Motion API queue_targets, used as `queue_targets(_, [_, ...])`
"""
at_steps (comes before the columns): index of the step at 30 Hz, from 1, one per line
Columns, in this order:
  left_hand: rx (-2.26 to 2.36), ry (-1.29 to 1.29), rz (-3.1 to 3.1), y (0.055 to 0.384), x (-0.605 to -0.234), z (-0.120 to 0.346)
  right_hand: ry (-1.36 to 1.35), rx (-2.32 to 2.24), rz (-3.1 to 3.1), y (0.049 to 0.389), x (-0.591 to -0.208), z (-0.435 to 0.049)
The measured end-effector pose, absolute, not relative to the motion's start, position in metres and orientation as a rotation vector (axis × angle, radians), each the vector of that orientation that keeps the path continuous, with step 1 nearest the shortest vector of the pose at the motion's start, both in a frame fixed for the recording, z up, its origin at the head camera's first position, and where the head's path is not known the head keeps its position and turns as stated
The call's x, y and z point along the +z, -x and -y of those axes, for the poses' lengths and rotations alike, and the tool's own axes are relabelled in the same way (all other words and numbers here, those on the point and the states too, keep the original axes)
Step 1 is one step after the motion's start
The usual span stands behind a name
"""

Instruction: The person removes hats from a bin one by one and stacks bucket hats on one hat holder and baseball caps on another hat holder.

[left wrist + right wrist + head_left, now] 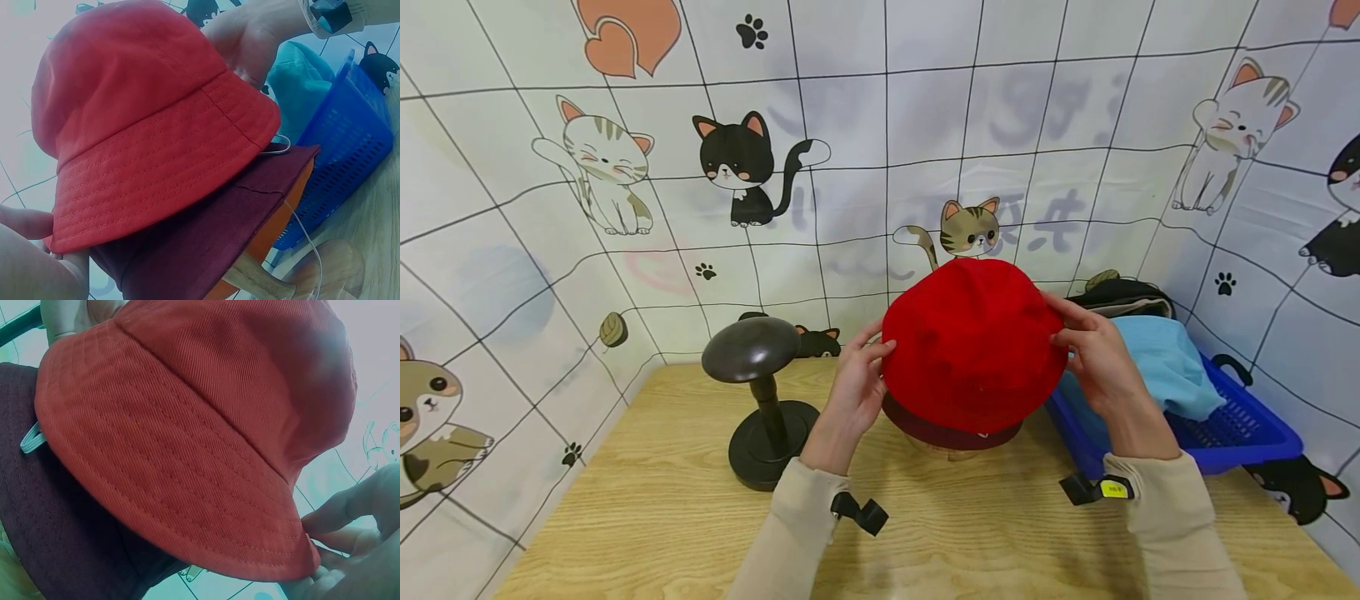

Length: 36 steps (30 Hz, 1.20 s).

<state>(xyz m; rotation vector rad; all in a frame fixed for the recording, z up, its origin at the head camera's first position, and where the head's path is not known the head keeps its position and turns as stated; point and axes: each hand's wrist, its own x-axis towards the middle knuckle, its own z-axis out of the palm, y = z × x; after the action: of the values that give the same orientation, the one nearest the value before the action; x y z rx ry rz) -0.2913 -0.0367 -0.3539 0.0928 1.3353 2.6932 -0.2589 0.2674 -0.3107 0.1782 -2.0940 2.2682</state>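
Observation:
A red bucket hat (973, 346) is held between both hands, its stitched brim (169, 469) facing down. My left hand (857, 383) pinches the brim's left side between thumb and fingers. On the opposite side, my right hand (1105, 358) pinches the brim too. Under the red hat, a maroon bucket hat (206, 237) sits on a wooden stand (331, 269), with an orange layer (290, 200) showing beneath its brim. A thin white elastic loop (32, 439) pokes out between the two hats. Whether the red hat rests on the maroon one is hidden.
A black mushroom-shaped hat stand (760, 400) stands on the wooden table (647, 500) to the left. At the right, a blue perforated basket (1247, 437) holds a light-blue cloth item (1172, 362) and a black one (1123, 296). A cat-print cloth (850, 167) covers the walls behind.

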Motion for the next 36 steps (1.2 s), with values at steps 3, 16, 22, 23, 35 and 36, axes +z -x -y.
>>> queue_targets(3, [2.699, -0.061, -1.332, 0.2927, -0.3538, 0.0375, -0.172, 2.246, 2.144, 0.26, -0.3104, -0.2664])
queue_targets(16, [2.696, -0.02, -1.352, 0.2959, -0.355, 0.0409, -0.129, 2.222, 2.227, 0.2643, -0.3128, -0.2616])
queue_targets(22, [2.689, -0.014, -1.368, 0.2968, -0.3561, 0.0412, -0.115, 2.172, 2.294, 0.2651, -0.3147, -0.2608])
queue_targets(23, [2.689, -0.012, -1.369, 0.2968, -0.3564, 0.0414, -0.12, 2.17, 2.298, 0.265, -0.3148, -0.2609])
queue_targets(35, [2.699, -0.011, -1.349, 0.2953, -0.357, 0.0421, -0.172, 2.192, 2.29, 0.2652, -0.3163, -0.2613])
queue_targets(36, [2.7, -0.011, -1.349, 0.2953, -0.3567, 0.0421, -0.172, 2.195, 2.288, 0.2654, -0.3163, -0.2613])
